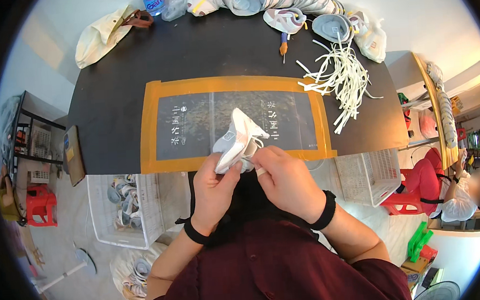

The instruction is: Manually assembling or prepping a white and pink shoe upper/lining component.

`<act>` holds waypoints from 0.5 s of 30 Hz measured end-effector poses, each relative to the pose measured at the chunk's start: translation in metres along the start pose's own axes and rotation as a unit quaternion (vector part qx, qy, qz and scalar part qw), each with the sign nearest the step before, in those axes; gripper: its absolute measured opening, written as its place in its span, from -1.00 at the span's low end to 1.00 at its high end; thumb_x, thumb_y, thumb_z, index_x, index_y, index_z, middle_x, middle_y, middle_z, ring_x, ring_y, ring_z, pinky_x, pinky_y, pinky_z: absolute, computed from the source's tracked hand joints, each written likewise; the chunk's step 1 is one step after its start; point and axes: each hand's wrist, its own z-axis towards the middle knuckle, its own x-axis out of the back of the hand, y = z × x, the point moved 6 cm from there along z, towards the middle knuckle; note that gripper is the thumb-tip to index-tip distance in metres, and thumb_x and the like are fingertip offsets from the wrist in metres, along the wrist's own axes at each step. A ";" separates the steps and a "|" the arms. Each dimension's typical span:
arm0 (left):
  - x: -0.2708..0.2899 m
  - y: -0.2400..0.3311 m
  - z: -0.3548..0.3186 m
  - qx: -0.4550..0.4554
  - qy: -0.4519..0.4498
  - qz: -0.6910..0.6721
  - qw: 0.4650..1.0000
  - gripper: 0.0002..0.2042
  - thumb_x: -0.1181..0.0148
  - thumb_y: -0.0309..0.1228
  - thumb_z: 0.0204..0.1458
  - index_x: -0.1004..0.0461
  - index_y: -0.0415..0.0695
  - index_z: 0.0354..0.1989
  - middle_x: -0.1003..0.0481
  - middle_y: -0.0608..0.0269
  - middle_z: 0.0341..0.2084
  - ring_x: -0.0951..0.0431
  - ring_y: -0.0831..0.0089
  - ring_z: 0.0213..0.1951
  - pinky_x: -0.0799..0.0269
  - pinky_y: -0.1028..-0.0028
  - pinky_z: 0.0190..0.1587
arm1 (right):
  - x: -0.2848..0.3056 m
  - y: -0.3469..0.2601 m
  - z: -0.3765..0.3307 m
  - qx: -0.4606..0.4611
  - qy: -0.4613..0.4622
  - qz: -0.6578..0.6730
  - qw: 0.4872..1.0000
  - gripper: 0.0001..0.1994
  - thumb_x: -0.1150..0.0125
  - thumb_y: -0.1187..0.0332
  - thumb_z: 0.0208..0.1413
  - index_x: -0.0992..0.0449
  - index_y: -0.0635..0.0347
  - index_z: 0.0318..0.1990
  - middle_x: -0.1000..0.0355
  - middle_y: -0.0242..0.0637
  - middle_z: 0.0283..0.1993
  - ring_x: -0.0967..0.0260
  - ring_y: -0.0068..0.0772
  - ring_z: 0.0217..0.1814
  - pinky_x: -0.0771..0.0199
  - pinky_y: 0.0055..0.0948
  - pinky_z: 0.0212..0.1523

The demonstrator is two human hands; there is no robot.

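Shoe upper (239, 139), white, at frame centre above orange-bordered mat (151, 128). Gripped by left hand (215, 187) and right hand (285, 177), both closed on it. White laces (345, 77) piled upper right.

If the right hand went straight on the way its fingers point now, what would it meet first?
The right hand points up-left and already touches the white shoe upper that both hands hold. Past that, probably the left hand's fingertips; depth is unclear.
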 end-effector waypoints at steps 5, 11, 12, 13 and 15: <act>0.004 -0.004 0.005 0.010 0.012 -0.023 1.000 -0.83 -0.21 -0.45 0.16 -0.49 -0.27 -0.15 -0.46 0.37 -0.47 -0.42 0.69 -0.46 -0.36 0.62 -0.37 | -0.014 -0.016 0.014 0.017 -0.099 -0.154 0.983 -0.81 -0.07 0.57 -0.02 -0.38 0.26 -0.20 -0.42 -0.07 -0.27 -0.45 0.06 -0.34 -0.49 -0.15 -0.35; 0.004 -0.006 0.007 0.025 0.012 0.019 0.999 -0.86 -0.20 -0.47 0.14 -0.50 -0.29 -0.21 -0.45 0.29 -0.43 -0.46 0.64 -0.48 -0.38 0.59 -0.41 | -0.014 0.026 0.034 -0.138 -0.169 0.072 0.973 -0.76 -0.11 0.58 -0.06 -0.37 0.26 -0.18 -0.42 -0.08 -0.26 -0.47 -0.02 -0.33 -0.49 -0.17 -0.34; 0.004 -0.006 0.007 0.026 0.007 0.025 0.999 -0.87 -0.20 -0.48 0.14 -0.51 -0.29 -0.22 -0.45 0.27 -0.43 -0.47 0.62 -0.48 -0.38 0.58 -0.41 | -0.014 0.020 0.034 -0.138 -0.170 0.070 0.973 -0.76 -0.11 0.58 -0.06 -0.37 0.26 -0.18 -0.42 -0.08 -0.26 -0.47 -0.02 -0.33 -0.49 -0.17 -0.34; 0.006 -0.007 0.008 0.026 0.008 0.023 0.999 -0.87 -0.20 -0.48 0.14 -0.51 -0.29 -0.22 -0.45 0.27 -0.43 -0.47 0.62 -0.48 -0.38 0.58 -0.41 | -0.015 0.004 0.033 -0.041 -0.160 -0.055 0.985 -0.77 -0.14 0.52 -0.05 -0.37 0.27 -0.19 -0.43 -0.08 -0.24 -0.48 -0.02 -0.34 -0.51 -0.19 -0.32; 0.006 -0.007 0.010 0.002 -0.005 0.019 1.000 -0.88 -0.19 -0.50 0.14 -0.51 -0.29 -0.22 -0.46 0.24 -0.44 -0.48 0.60 -0.49 -0.38 0.57 -0.43 | -0.020 -0.021 0.034 0.071 -0.195 -0.228 0.951 -0.77 -0.19 0.46 -0.05 -0.36 0.26 -0.21 -0.44 -0.07 -0.21 -0.48 0.00 -0.34 -0.54 -0.19 -0.29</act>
